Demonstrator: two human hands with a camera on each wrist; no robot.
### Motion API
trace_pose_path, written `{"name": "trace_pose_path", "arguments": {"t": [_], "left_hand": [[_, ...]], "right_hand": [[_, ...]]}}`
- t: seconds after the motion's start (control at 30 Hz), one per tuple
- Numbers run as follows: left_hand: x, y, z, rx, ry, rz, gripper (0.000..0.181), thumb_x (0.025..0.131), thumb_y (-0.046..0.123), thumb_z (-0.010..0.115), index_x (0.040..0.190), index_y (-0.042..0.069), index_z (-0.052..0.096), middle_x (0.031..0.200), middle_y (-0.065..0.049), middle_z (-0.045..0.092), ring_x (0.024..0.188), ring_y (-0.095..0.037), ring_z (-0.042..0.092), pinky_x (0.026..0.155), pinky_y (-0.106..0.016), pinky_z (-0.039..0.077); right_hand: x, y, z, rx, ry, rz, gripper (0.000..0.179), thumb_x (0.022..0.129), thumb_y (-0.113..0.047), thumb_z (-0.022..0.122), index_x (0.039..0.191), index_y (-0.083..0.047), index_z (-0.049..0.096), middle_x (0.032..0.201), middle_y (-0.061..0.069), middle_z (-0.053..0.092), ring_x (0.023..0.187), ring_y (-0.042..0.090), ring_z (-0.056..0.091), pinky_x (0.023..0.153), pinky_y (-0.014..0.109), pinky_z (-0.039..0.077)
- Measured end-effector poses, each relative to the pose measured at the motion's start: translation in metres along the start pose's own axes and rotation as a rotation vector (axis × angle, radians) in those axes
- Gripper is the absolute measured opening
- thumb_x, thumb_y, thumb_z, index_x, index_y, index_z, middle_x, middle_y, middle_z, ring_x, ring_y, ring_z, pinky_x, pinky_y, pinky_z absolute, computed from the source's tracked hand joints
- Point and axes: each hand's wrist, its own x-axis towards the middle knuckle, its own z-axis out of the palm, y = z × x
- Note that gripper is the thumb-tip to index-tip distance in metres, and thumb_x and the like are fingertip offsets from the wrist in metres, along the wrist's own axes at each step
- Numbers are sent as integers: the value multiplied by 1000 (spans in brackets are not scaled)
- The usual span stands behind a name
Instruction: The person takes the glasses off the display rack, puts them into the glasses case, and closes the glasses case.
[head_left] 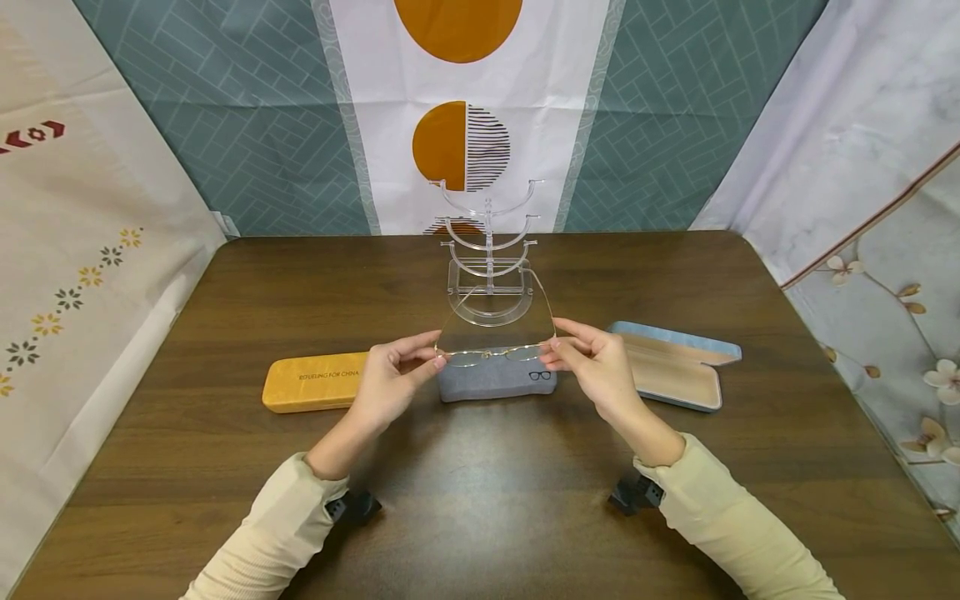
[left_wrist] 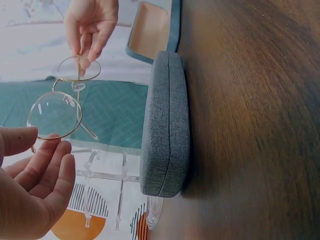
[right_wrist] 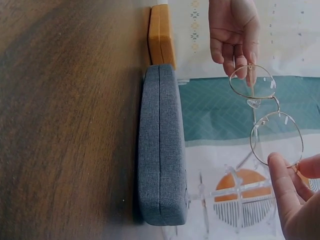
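A pair of thin gold-rimmed eyeglasses (head_left: 465, 359) is held up in front of me, its temples spread toward the back. My left hand (head_left: 395, 372) pinches the frame's left end between thumb and fingers. At the other end my right hand (head_left: 596, 362) pinches the frame near the hinge. Behind and below the glasses lies a closed grey-blue glasses case (head_left: 495, 385) with a small glasses print. In the left wrist view both round lenses (left_wrist: 54, 115) show above the table level, beside the grey case (left_wrist: 167, 125). The right wrist view shows the fingers at the lens rim (right_wrist: 276, 139).
A clear tiered display stand (head_left: 489, 258) stands behind the glasses. A closed yellow case (head_left: 315, 383) lies on the left, partly behind the left hand. An open blue case (head_left: 675, 375) with beige lining lies right. Patterned cloths (head_left: 262, 125) hang around the wooden table (head_left: 495, 500).
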Motion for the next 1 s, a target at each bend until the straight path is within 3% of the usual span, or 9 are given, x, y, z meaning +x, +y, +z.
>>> {"name": "trace_pose_path", "arguments": {"t": [0.47, 1.0], "left_hand": [[-2, -1, 1, -1, -30, 36, 30, 80, -6, 65, 110, -8, 62, 85, -20, 67, 78, -16, 65, 70, -19, 50], [-2, -2, 0, 26, -38, 63, 24, 79, -7, 65, 103, -10, 64, 82, -19, 67, 73, -7, 63, 67, -19, 51]], "right_hand": [[-2, 1, 0, 6, 7, -1, 37, 87, 8, 52, 123, 14, 47, 93, 32, 61, 69, 12, 66, 67, 30, 53], [-2, 1, -1, 5, 1, -14, 36, 87, 9, 51, 123, 13, 47, 92, 32, 61, 70, 12, 66, 67, 29, 53]]}}
